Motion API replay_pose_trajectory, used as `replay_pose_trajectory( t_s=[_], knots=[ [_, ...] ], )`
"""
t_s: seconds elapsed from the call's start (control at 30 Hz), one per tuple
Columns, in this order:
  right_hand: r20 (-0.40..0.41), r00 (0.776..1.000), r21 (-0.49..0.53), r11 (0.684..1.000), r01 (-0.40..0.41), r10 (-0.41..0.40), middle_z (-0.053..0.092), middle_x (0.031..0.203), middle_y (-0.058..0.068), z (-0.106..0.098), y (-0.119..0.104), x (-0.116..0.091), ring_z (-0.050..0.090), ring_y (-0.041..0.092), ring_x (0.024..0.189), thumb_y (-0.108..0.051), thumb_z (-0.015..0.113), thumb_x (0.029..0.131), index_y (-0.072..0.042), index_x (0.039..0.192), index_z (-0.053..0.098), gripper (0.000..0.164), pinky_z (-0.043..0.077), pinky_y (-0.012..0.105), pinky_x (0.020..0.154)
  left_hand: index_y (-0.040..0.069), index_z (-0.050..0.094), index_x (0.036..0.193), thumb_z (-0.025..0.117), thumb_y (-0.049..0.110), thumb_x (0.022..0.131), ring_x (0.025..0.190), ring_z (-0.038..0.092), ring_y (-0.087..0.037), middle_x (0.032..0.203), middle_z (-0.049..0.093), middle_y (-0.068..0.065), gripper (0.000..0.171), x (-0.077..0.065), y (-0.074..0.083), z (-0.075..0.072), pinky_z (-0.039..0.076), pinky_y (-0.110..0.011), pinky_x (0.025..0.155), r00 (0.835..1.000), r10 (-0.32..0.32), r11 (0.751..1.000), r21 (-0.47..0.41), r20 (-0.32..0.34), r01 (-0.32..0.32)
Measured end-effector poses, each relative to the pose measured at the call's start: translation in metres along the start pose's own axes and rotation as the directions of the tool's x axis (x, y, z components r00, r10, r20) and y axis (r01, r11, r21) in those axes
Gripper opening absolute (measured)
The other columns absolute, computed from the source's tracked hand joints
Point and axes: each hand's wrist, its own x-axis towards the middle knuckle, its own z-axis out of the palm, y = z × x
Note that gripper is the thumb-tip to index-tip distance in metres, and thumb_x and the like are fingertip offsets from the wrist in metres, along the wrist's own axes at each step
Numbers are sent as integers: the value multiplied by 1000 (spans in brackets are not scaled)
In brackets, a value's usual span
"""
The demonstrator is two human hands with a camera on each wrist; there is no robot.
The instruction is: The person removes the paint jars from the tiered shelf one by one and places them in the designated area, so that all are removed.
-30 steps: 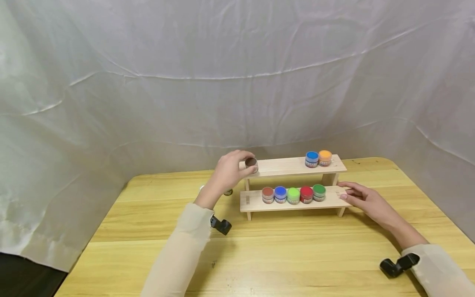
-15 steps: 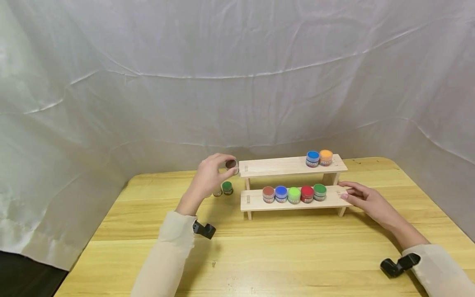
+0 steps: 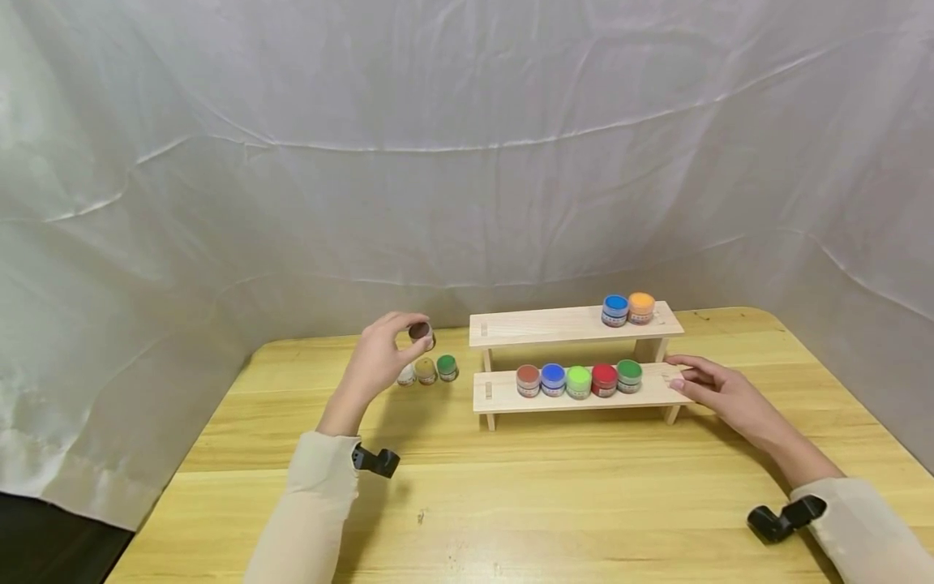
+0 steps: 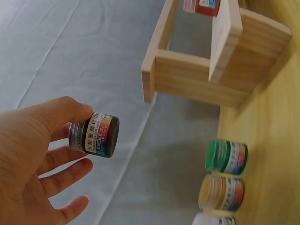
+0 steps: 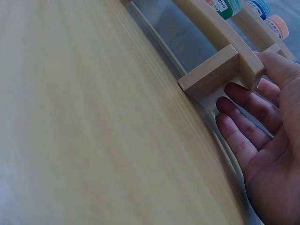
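Note:
My left hand [image 3: 374,357] pinches a small paint jar [image 4: 101,135] with dark brown paint between thumb and fingers, held in the air left of a two-step wooden shelf [image 3: 536,326]. In the left wrist view the jar lies sideways to the camera and its label shows. Below it on the table stand a green jar [image 3: 447,368], an ochre jar [image 3: 426,371] and a white jar [image 3: 406,375], partly covered by the hand. At the shelf's right end, my right hand [image 3: 730,397] grips the lower board, thumb on top and fingers reaching under it.
Several paint jars line the lower board, from a reddish-brown jar [image 3: 529,381] to a dark green jar [image 3: 629,377]. A blue jar [image 3: 614,311] and an orange jar [image 3: 641,308] stand on the upper board's right. A grey cloth [image 3: 452,219] hangs behind the table [image 3: 554,503].
My left hand has carried the dark brown jar leftward and away from the upper board's left end, uncovering the jars on the table. The right hand has stayed at the shelf.

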Motion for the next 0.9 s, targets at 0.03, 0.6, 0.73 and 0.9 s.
replay_pose_trajectory(
  t_s=[0.03, 0.6, 0.73, 0.9],
  knots=[
    [0, 1000, -1, 1000, 0, 0, 60, 118, 16, 0, 0, 0, 57, 0, 96, -31, 57, 100, -6, 144, 45, 52, 44, 14, 77, 10, 67, 123, 70, 27, 92, 112, 58, -28, 118, 65, -7, 35, -1, -3, 0, 46, -48, 96, 1000, -5, 1000, -4, 1, 5],
    [-8, 1000, 16, 1000, 13, -13, 61, 118, 18, 1, 0, 1, 58, -1, 95, -30, 57, 101, -5, 144, 46, 51, 46, 14, 77, 6, 66, 125, 70, 26, 92, 115, 57, -33, 120, 64, -12, 38, -17, -46, 1, 44, -52, 97, 995, -104, 995, 8, 5, 104],
    [-4, 1000, 11, 1000, 4, -4, 61, 119, 18, 0, 1, 1, 58, -1, 95, -31, 57, 100, -6, 144, 46, 52, 46, 14, 77, 5, 66, 125, 70, 24, 92, 116, 57, -34, 121, 64, -14, 39, -20, -53, 2, 42, -52, 99, 992, -126, 992, 3, 8, 126],
    [-2, 1000, 3, 1000, -1, 1, 60, 122, 18, 0, 2, 1, 57, -3, 97, -31, 57, 100, -7, 145, 45, 52, 45, 14, 79, 5, 64, 128, 70, 23, 92, 120, 54, -35, 125, 62, -15, 40, -25, -61, 1, 40, -53, 102, 986, -166, 986, -16, 26, 166]
  ],
)
